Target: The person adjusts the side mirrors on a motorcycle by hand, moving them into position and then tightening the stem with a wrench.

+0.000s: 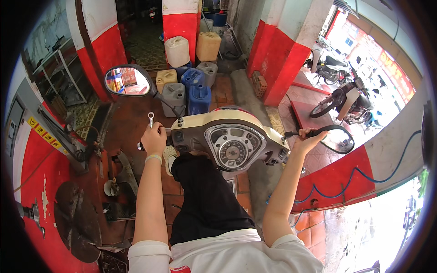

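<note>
A scooter's cream and brown handlebar cover (191, 124) with a round speedometer (233, 153) stands before me. My left hand (154, 138) is closed around a metal wrench (151, 117), whose ring end points up, and lies by the left handlebar grip. My right hand (309, 138) holds the right rearview mirror (338, 140) at the inner edge of its housing, near the stem. The left rearview mirror (128, 81) stands out on its stem, untouched. The right handlebar end is mostly hidden by my right forearm.
Several plastic jerrycans (199, 99) stand on the tiles ahead, by red and white pillars (273, 61). A tyre-changing machine (78, 218) is at the left. A coiled blue air hose (355, 170) hangs at the right, and a parked motorbike (351, 99) stands beyond.
</note>
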A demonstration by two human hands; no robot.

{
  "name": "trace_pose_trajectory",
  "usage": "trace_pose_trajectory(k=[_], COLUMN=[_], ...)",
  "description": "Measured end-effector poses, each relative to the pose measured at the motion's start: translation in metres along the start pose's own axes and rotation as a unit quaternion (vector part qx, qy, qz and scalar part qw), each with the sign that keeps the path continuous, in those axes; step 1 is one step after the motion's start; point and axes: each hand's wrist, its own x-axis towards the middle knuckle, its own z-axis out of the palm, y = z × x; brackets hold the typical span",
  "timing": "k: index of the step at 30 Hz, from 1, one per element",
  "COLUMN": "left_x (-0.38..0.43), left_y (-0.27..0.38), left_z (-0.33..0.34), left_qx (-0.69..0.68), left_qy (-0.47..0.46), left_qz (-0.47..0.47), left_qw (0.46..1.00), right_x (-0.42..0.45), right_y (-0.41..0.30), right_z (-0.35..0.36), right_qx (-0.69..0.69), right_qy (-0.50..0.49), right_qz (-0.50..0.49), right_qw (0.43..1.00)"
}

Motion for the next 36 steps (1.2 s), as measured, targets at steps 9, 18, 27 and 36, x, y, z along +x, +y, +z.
trace_pose_trajectory(k=[9,18,27,36], left_x=[0.0,-0.001,-0.002,-0.001], left_y=[-0.001,0.006,0.003,0.008], left_z=[0.004,0.001,0.002,0.001], left_qx=[0.035,0.031,0.025,0.031], left_qy=[-0.002,-0.036,-0.017,-0.017], left_qz=[0.009,-0.007,0.006,0.008], left_qw=[0.999,0.999,1.0,0.999], right_x=[0.018,0.022,0.022,0.021], right_y=[0.007,0.007,0.018,0.048], right_z=[-0.018,-0.034,-0.043,-0.052], right_qx=[0.025,0.089,0.109,-0.291], right_qy=[-0.043,-0.156,-0.175,-0.212], right_qz=[0.023,0.063,0.059,0.1], right_qw=[0.998,0.982,0.977,0.928])
